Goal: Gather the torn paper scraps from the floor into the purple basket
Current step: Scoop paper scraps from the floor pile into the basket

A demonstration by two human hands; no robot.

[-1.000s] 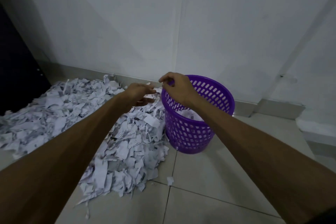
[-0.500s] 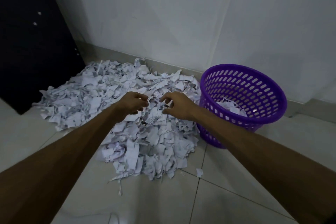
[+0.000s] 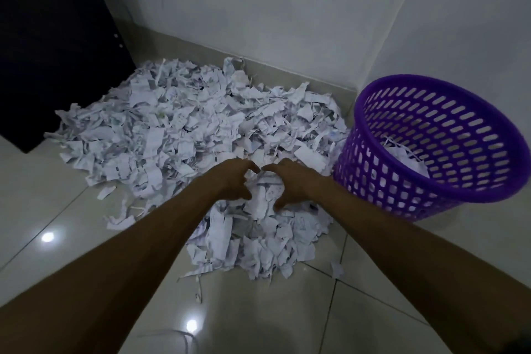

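Over the scrap pile (image 3: 201,135) | left hand (image 3: 232,181) and right hand (image 3: 290,184) had dropped from the purple basket (image 3: 431,152), fingers curled, cupping a fresh clump | next load begun; most scraps remained on floor.

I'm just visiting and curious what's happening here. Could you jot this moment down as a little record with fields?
Setting: tiled floor in a room corner, white walls
Paper scraps: big heap on the floor
Purple basket: right of the heap, some scraps already inside
Left hand: fingers curled, cupping a clump of scraps
Right hand: fingers curled, cupping the same clump from the other side
Dark panel: at left
Progress: most scraps not yet gathered
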